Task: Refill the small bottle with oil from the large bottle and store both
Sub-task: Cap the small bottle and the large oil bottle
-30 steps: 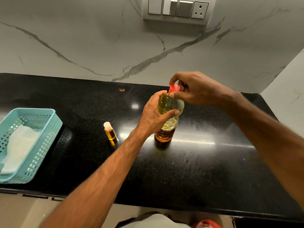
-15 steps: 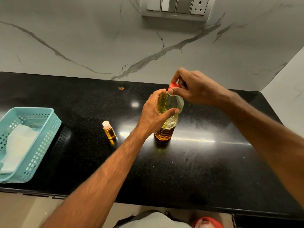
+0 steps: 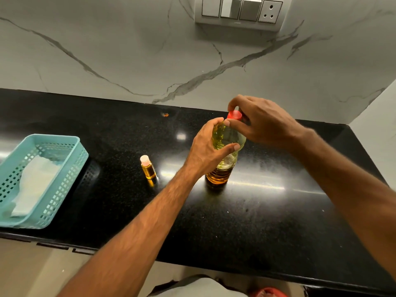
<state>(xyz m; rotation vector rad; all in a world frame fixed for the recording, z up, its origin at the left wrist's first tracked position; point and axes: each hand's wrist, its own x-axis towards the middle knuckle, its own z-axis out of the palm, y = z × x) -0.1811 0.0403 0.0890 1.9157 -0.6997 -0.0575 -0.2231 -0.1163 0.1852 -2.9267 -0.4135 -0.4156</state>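
Note:
The large clear bottle [image 3: 225, 146] of yellow oil stands upright on the black counter [image 3: 257, 211]. My left hand [image 3: 205, 151] wraps its upper body from the left. My right hand [image 3: 261, 121] pinches the red cap [image 3: 234, 115] on its neck with thumb and fingers. To the left stands the small bottle [image 3: 147, 168], upright, amber oil inside, with a pale pink cap, untouched.
A teal perforated basket [image 3: 70, 168] with a white cloth [image 3: 32, 185] inside sits at the counter's left front. A marble wall with a switch panel [image 3: 240, 11] rises behind. A side wall closes the right end. The counter's front edge runs below my forearms.
My right hand has shifted its fingers around the red cap, which sits lower against the neck. The left hand and both bottles have stayed in place.

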